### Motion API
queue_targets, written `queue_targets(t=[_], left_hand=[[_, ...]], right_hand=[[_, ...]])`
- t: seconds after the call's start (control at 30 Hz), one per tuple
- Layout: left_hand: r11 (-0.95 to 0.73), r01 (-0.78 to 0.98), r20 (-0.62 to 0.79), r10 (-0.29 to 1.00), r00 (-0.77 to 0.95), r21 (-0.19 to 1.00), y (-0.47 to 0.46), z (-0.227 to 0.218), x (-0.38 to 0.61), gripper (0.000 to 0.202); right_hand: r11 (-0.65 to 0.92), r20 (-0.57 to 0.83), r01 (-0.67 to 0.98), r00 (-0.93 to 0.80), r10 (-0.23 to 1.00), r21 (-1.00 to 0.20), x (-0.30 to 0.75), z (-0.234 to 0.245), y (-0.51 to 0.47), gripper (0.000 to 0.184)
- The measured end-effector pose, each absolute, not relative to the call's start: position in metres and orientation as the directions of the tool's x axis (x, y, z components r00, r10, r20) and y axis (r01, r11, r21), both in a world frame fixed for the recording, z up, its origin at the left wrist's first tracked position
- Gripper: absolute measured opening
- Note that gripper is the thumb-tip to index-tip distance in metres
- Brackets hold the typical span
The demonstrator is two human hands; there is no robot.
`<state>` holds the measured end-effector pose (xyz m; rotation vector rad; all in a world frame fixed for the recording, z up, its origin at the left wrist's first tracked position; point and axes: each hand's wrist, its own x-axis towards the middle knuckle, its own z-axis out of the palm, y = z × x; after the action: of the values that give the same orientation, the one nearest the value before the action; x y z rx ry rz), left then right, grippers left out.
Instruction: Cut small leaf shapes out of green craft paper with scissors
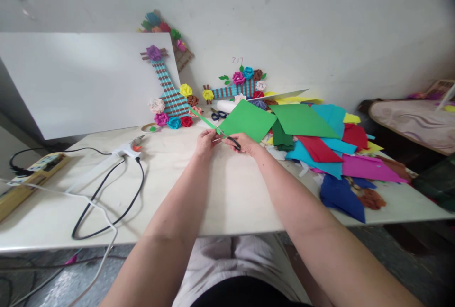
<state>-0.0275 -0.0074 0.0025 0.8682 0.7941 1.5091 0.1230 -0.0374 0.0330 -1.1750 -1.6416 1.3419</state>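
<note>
My right hand (244, 143) grips a pair of scissors (234, 142) by the dark handles, with the blades pointing up and left. Close beside it, my left hand (207, 142) is closed on a narrow green strip (203, 118) that slants up to the left. The scissor blades lie right by this strip; whether they touch it is too small to tell. Just beyond both hands lies a large green sheet (247, 121). A second pair of scissors (218, 114) with dark blue handles rests behind my hands.
Coloured sheets and scraps (313, 150) pile up on the right. Guitar-shaped crafts with paper flowers (172, 101) lean at the back beside a white board (85, 84). Left are a glue gun (127, 150), looping cables and a power strip (33, 176).
</note>
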Motion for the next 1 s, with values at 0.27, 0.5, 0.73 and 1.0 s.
queue_targets(t=[0.27,0.5,0.73,1.0], left_hand=[[-0.143,-0.437,0.132,0.990,-0.056,0.888,-0.010,0.003,-0.027,0.029],[-0.148,-0.449,0.139,0.989,-0.054,0.881,-0.009,0.004,-0.026,0.028],[-0.139,-0.447,0.127,0.990,-0.055,0.884,-0.009,0.003,-0.026,0.029],[-0.143,-0.452,0.133,0.990,-0.053,0.881,-0.008,0.003,-0.026,0.028]], right_hand=[[0.038,-0.027,0.182,-0.342,0.939,-0.983,0.124,0.029,-0.033,0.030],[0.026,-0.027,0.149,-0.348,0.937,-0.989,0.123,0.027,-0.033,0.029],[0.039,-0.010,0.133,-0.348,0.937,-0.990,0.122,0.023,-0.028,0.028],[0.023,-0.029,0.150,-0.335,0.942,-0.988,0.121,0.027,-0.032,0.028]])
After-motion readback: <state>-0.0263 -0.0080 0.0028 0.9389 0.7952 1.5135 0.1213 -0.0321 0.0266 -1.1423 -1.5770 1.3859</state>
